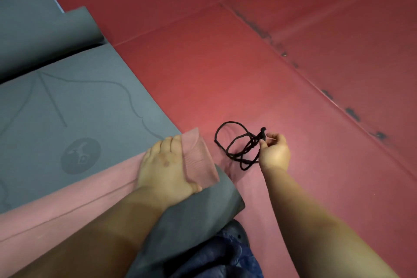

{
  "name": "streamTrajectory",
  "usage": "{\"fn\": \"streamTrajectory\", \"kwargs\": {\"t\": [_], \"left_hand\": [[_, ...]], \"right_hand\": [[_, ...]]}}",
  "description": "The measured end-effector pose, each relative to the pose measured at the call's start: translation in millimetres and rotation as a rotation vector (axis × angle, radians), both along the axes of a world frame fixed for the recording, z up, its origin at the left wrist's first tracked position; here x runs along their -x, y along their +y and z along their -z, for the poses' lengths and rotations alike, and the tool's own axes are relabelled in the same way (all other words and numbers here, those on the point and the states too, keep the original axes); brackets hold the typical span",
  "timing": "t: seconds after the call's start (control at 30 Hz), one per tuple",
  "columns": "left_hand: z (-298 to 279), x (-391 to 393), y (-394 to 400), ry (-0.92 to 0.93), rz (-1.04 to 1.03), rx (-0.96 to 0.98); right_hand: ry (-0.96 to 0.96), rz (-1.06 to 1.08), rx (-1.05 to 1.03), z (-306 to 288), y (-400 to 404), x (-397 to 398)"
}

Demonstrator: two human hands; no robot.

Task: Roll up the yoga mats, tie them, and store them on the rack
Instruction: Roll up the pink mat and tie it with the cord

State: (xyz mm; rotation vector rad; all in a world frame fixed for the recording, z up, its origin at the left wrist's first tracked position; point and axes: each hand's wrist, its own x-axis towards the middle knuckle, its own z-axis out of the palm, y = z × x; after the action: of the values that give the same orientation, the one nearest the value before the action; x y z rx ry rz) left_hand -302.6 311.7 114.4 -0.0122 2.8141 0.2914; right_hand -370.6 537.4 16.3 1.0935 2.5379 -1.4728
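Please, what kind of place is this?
Probably a yoga or exercise studio: a red padded floor, grey yoga mats spread out, and a pink mat held rolled while a black cord is picked up.

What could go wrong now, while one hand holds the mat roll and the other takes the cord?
1. Only the left hand presses the rolled pink-and-grey yoga mat, so it may unroll.
2. The black cord, pinched by the right hand, lies in tangled loops on the red floor and may knot.
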Motion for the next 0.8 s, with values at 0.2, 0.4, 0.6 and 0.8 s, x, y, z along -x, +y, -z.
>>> {"fn": "streamTrajectory", "kwargs": {"t": [0.2,0.4,0.6,0.8], "left_hand": [[-49.9,-28.2,-18.6,0.106,-0.038,-0.045],[-101.8,-59.6,-37.9,0.181,-0.094,-0.086],[-164.3,-90.8,-58.7,0.329,-0.185,-0.13],[-211.6,-125.4,-65.8,0.478,-0.27,-0.223]], "right_hand": [[0.072,-0.036,-0.034,-70.9,-0.3,-4.8],[0.134,-0.083,-0.036,-135.7,-10.1,-14.6],[0.243,-0.132,-0.014,-200.7,-37.2,-33.9],[0.333,-0.112,0.027,-260.7,-54.8,-50.3]]}}
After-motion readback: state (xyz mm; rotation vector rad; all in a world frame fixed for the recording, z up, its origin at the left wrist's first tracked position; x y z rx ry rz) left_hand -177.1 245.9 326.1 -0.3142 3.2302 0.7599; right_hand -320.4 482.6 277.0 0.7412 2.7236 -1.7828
